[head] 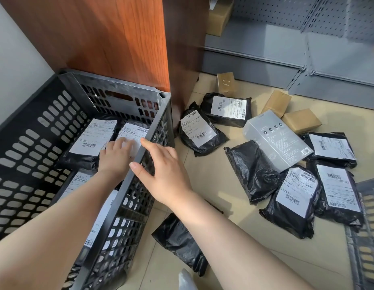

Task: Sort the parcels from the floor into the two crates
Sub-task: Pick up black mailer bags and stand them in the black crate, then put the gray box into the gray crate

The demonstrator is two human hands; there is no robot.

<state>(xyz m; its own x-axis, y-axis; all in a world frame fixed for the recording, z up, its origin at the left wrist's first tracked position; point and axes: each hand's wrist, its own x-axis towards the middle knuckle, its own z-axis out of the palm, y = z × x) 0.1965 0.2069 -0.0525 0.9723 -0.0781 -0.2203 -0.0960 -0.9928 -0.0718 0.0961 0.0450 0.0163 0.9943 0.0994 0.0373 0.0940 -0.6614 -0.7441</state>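
A black perforated crate [46, 130] stands at the left with several black bagged parcels with white labels inside. My left hand [116, 155] reaches down into it, fingers resting on a labelled black parcel [131, 135] at the crate's far right. My right hand [161, 170] hovers open over the crate's right rim, fingers spread and holding nothing. On the floor to the right lie several black parcels [198, 130], a grey box [278, 139] and brown cardboard boxes [226, 83]. A second crate's corner [368, 227] shows at the right edge.
A wooden cabinet side [110, 38] rises behind the crate. Grey metal shelving [286, 49] with a cardboard box on it stands at the back right. One unlabelled black bag [179, 241] lies on the tiled floor under my right forearm.
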